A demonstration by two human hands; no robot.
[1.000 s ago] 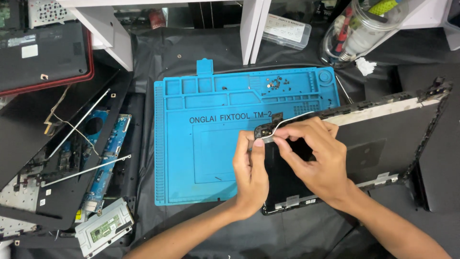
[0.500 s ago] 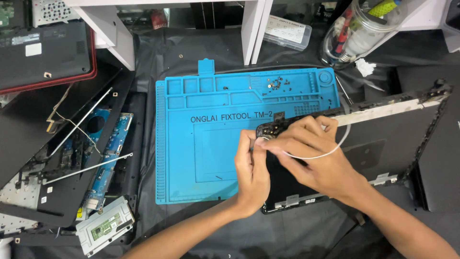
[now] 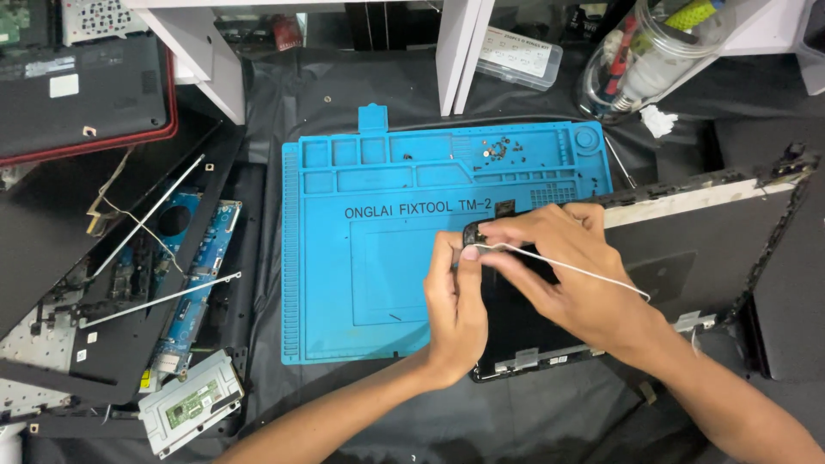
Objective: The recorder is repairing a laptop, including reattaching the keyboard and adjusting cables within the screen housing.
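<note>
A black laptop lid panel (image 3: 687,258) lies tilted across the right side of a blue repair mat (image 3: 378,275). My left hand (image 3: 455,309) pinches the panel's upper left corner, where a thin white cable (image 3: 584,273) begins. My right hand (image 3: 567,275) lies over the panel and grips the same corner and the cable with its fingertips. The cable runs in a loose arc over my right hand toward the wrist. Several small screws (image 3: 503,150) sit in a compartment at the mat's top edge.
At left lie a dismantled laptop base with a blue circuit board (image 3: 185,283), metal brackets (image 3: 155,301), a touchpad board (image 3: 189,412) and a black and red laptop (image 3: 77,94). A clear jar of tools (image 3: 644,60) and a small plastic box (image 3: 516,56) stand at the back.
The white cable has come further out of the panel and now trails in a longer arc over my right hand. Both hands stay at the panel's corner.
</note>
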